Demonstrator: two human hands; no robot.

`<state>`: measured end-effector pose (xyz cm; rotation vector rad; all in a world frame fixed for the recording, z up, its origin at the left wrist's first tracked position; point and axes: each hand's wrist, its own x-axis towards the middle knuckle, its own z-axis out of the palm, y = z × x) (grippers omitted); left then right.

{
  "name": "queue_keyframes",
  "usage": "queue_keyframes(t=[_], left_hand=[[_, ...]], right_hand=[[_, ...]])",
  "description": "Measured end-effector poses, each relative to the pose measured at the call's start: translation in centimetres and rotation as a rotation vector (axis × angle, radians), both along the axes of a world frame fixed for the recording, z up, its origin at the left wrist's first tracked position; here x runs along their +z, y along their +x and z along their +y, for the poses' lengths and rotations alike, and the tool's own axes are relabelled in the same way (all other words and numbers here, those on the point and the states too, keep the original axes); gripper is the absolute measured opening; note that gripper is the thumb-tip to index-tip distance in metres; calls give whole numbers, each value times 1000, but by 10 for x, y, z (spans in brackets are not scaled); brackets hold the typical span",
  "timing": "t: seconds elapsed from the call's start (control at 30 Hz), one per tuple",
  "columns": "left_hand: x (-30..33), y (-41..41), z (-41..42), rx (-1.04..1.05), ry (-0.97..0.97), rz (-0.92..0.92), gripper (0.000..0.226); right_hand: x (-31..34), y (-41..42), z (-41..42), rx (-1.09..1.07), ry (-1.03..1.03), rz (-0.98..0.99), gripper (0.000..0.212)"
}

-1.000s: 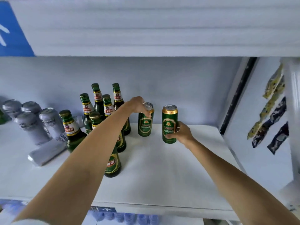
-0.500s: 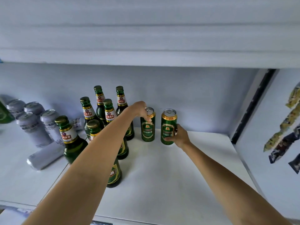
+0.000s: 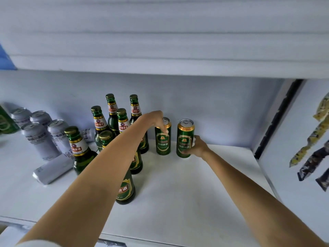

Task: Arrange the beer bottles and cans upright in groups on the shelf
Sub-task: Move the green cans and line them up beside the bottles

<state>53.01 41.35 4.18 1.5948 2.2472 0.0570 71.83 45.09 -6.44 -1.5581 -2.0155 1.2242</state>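
Two green beer cans stand upright near the back wall of the white shelf (image 3: 187, 193). My left hand (image 3: 154, 120) rests its fingers on the top of the left green can (image 3: 162, 143). My right hand (image 3: 196, 147) grips the lower side of the right green can (image 3: 184, 141), which stands on the shelf. Several green beer bottles (image 3: 122, 122) stand upright in a cluster just left of the cans, partly hidden by my left forearm. Further left stand several silver cans (image 3: 40, 139), and one silver can (image 3: 53, 168) lies on its side.
The shelf's right side wall (image 3: 293, 139) carries hanging snack packets (image 3: 316, 139). An upper shelf (image 3: 160, 41) overhangs close above the bottles. A green item (image 3: 5, 122) sits at the far left edge. Bare shelf surface lies in front of and right of the green cans.
Both green cans have moved back toward the wall and now stand on the shelf side by side. The camera view shifted slightly downward and closer.
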Motion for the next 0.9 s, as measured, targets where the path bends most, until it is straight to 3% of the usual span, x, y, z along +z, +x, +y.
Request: queue_keyframes(t=[0.1, 0.23, 0.37, 0.63, 0.9], left_hand=[[22, 10, -9, -80, 78, 81, 94], [49, 32, -31, -214, 196, 214, 76], [42, 53, -57, -290, 258, 293, 55], [6, 74, -117, -356, 224, 215, 38], [-13, 61, -203, -537, 263, 197, 44]], right_hand=[[24, 16, 3, 76, 133, -293, 100], [60, 43, -3, 94, 355, -517, 75], [79, 66, -20, 114, 467, -588, 67], [79, 81, -87, 215, 422, -606, 62], [72, 82, -179, 138, 385, -593, 66]])
